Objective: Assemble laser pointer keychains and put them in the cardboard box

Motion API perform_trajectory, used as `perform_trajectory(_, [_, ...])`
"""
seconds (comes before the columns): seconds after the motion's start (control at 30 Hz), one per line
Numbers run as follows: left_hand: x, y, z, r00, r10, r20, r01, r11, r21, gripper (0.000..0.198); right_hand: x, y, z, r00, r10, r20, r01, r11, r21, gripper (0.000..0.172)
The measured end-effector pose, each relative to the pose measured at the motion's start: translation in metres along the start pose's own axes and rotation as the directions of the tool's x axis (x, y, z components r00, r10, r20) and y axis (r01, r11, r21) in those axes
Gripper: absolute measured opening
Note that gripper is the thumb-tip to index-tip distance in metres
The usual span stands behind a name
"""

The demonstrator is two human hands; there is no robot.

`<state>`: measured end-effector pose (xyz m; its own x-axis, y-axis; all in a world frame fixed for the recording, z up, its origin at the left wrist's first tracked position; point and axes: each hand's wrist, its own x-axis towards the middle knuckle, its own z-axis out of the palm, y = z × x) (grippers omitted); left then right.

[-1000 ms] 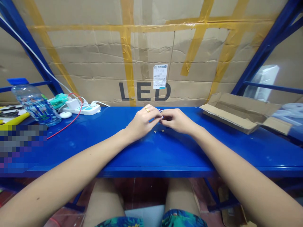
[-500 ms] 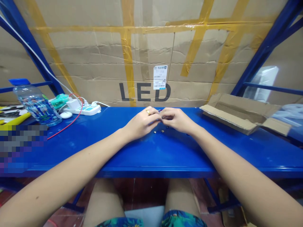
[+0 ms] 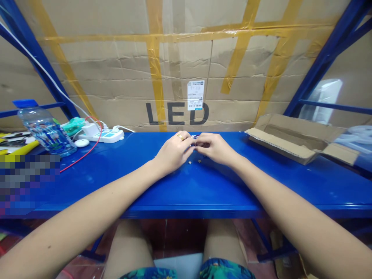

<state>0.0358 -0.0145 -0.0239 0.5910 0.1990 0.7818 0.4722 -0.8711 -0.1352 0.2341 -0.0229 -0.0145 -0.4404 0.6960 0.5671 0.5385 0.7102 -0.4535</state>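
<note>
1. Through the head camera I'm viewing two bare hands meeting over the blue table (image 3: pixel 174 193), about midway across, toward its back edge.
2. Left hand (image 3: pixel 173 153): wearing a gold-coloured ring (image 3: pixel 180 137); fingers are bending inward, tips pointing at the right hand.
3. Right hand (image 3: pixel 216 149): roughly mirroring it, fingers curling, thumb and fingertips sitting right by the left hand's.
4. Small shiny piece (image 3: pixel 195 136): showing between and just beyond the fingertips; fingers are covering part of it, so I'm not making out its shape.
5. Grip: both hands are part-curled around that spot; I can't tell which one is holding the piece, or whether both are.
6. First metal bit (image 3: pixel 190 162) is lying on the table, on the near side of the hands; second metal bit (image 3: pixel 199 161) is lying just right of it, close to the right hand.
7. Left side: a blue-capped bottle (image 3: pixel 48 130) is standing near a white power strip (image 3: pixel 114 136); a red cable (image 3: pixel 88 153) is running toward the near left.
8. Right side: a cardboard box (image 3: pixel 279 144), flaps spread, is sitting well apart from the hands.
9. Back: a large carton (image 3: pixel 122 85) is standing behind the table, showing tape, "LED" print and a white label (image 3: pixel 195 95).
</note>
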Motion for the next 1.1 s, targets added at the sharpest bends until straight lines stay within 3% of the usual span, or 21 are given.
perform_trajectory(0.17, [0.001,0.004,-0.003,0.989,-0.134,0.060,0.140,0.984,-0.110,0.003,0.001,-0.001,0.003,1.000,0.002,-0.005,-0.002,0.999,0.037,0.014])
perform_trajectory(0.3, [0.002,0.003,-0.010,0.968,-0.238,0.080,0.249,0.949,-0.193,0.009,0.001,0.005,0.000,0.998,0.026,-0.050,-0.020,0.993,0.114,0.021])
perform_trajectory(0.4, [0.004,0.001,-0.015,0.943,-0.217,0.252,0.247,0.964,-0.095,0.007,0.001,0.009,-0.005,0.998,0.033,-0.062,-0.028,0.997,0.078,0.023])
perform_trajectory(0.53, [0.005,0.003,-0.019,0.796,-0.156,0.584,0.173,0.984,0.027,0.020,0.000,0.012,-0.009,0.996,0.067,-0.057,-0.068,0.998,-0.012,0.025])
perform_trajectory(0.63, [0.005,0.005,-0.020,0.714,-0.137,0.687,0.153,0.987,0.038,0.028,0.000,0.012,-0.009,0.993,0.119,-0.010,-0.119,0.992,-0.046,0.024])
perform_trajectory(0.7, [0.004,0.005,-0.020,0.710,-0.137,0.691,0.170,0.985,0.021,0.029,-0.001,0.012,-0.008,0.992,0.126,0.025,-0.124,0.990,-0.065,0.025])
perform_trajectory(0.97, [0.001,0.004,-0.009,0.779,-0.152,0.608,0.267,0.958,-0.102,0.018,-0.002,0.012,-0.009,0.987,0.126,0.104,-0.115,0.988,-0.099,0.016])
perform_trajectory(1.1, [0.001,0.006,-0.002,0.746,-0.256,0.615,0.446,0.877,-0.177,0.009,-0.002,0.011,-0.009,0.986,0.120,0.116,-0.108,0.989,-0.100,0.014])
